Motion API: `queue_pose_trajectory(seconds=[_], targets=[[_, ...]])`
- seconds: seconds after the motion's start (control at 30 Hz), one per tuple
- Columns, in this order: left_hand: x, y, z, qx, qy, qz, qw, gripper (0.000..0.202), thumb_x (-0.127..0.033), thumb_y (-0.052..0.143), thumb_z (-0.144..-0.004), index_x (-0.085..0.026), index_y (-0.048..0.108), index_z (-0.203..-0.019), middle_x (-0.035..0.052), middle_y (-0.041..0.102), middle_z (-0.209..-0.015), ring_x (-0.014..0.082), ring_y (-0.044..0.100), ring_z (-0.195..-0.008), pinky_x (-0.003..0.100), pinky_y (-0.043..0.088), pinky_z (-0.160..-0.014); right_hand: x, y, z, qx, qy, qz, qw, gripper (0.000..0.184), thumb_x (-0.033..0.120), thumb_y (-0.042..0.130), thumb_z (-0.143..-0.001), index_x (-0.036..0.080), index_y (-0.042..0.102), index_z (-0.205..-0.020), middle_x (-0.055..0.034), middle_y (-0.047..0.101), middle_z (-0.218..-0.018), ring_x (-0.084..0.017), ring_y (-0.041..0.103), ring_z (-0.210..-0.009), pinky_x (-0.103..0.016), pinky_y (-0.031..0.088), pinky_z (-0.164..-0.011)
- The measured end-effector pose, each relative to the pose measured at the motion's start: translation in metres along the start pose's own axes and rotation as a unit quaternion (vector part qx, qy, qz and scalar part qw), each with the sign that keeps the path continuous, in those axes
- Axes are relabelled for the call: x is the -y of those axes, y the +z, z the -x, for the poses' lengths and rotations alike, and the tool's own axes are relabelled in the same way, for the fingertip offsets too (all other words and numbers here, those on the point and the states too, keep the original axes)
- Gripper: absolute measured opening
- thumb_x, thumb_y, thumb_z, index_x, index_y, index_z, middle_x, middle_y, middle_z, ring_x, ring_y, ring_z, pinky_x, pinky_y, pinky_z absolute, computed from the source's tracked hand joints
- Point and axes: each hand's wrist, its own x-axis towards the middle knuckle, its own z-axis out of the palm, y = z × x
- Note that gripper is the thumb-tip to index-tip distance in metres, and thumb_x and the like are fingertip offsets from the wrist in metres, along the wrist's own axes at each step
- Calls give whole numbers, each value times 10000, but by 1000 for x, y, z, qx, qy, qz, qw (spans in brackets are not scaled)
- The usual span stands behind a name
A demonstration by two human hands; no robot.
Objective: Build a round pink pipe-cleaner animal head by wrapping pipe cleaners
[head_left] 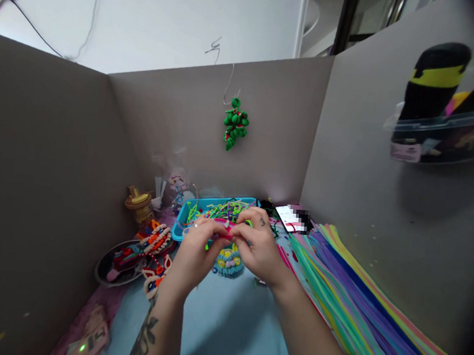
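Observation:
Bright pink pipe cleaner work (227, 226) is pinched between my two hands at the middle of the view. My left hand (199, 245) closes thumb and fingertips on its left side, and a ring shows on one finger. From the other side my right hand (258, 247) grips it with bent fingers, the fingertips of both hands almost touching. The fingers cover much of the pink piece. Just below them lies a fuzzy light blue piece (230, 265) with yellow and lilac bits, partly hidden by my hands.
Behind my hands stands a blue tray (179, 226) of pipe cleaner bits. Long coloured pipe cleaners (334, 294) lie at the right, near a phone (287, 217). A metal bowl (104, 276) sits left. Grey partitions surround the table; a green ornament (236, 124) hangs at the back.

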Motion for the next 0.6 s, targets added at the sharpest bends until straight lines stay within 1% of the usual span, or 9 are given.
queue_pose_trajectory(seconds=[0.07, 0.13, 0.17, 0.23, 0.27, 0.3, 0.4, 0.5, 0.6], targets=[[2, -1, 0, 0, -1, 10, 1000, 26, -195, 564, -841, -196, 587, -852, 19, 631, -817, 157, 556, -791, 305, 435, -768, 0, 0, -1, -3, 4, -7, 1000, 166, 116, 557, -804, 245, 658, -776, -51, 548, -906, -233, 470, -1006, -454, 407, -922], [4, -4, 0, -10, 1, 17, 1000, 56, -202, 547, -854, -197, 597, -878, 34, 636, -839, 165, 558, -812, 306, 441, -751, -1, -1, -2, -3, 12, -16, 1000, 156, 160, 586, -803, 264, 679, -873, -61, 552, -1043, -248, 461, -1084, -476, 392, -958], [5, -6, 0, -18, 1, 20, 1000, 74, -206, 539, -860, -199, 602, -898, 40, 639, -852, 169, 562, -828, 313, 443, -758, -1, -2, -2, 1, 18, -20, 1000, 204, 186, 606, -796, 277, 672, -966, -65, 533, -1138, -258, 448, -1129, -487, 382, -976], [8, -11, 1, -32, -2, 26, 999, 109, -207, 526, -869, -203, 611, -936, 50, 644, -883, 178, 569, -869, 324, 446, -782, -3, -7, -3, 11, 32, -30, 999, 378, 222, 628, -785, 298, 597, -1154, -73, 469, -1280, -273, 423, -1193, -503, 371, -997], [9, -13, 2, -38, -6, 32, 999, 123, -205, 521, -870, -204, 615, -948, 53, 645, -897, 181, 572, -885, 328, 447, -791, -4, -9, -3, 12, 35, -36, 999, 434, 228, 629, -784, 305, 559, -1206, -76, 454, -1304, -276, 419, -1205, -507, 371, -998], [10, -15, 3, -43, -10, 41, 998, 130, -202, 515, -871, -205, 618, -951, 55, 642, -906, 182, 573, -894, 328, 449, -795, -5, -12, -3, 11, 36, -42, 998, 447, 224, 624, -788, 310, 544, -1219, -76, 457, -1302, -274, 420, -1208, -509, 372, -999], [12, -18, 5, -52, -34, 90, 994, 117, -199, 499, -872, -199, 607, -917, 58, 624, -910, 182, 576, -898, 320, 457, -795, -6, -17, -3, 9, 30, -58, 998, 365, 193, 606, -801, 311, 584, -1146, -67, 488, -1258, -261, 429, -1200, -506, 367, -1005], [10, -17, 6, -51, -52, 151, 986, 94, -198, 486, -874, -197, 580, -879, 56, 602, -894, 178, 574, -901, 306, 462, -798, -5, -18, -3, 30, 17, -70, 997, 306, 172, 606, -799, 290, 611, -1082, -63, 506, -1233, -252, 425, -1201, -497, 356, -1015], [7, -14, 5, -39, -54, 203, 977, 77, -197, 485, -873, -193, 554, -838, 53, 586, -875, 172, 569, -889, 291, 469, -787, -2, -18, -4, 55, 3, -78, 995, 246, 143, 589, -797, 265, 628, -1007, -61, 513, -1220, -247, 417, -1207, -487, 343, -1022]])
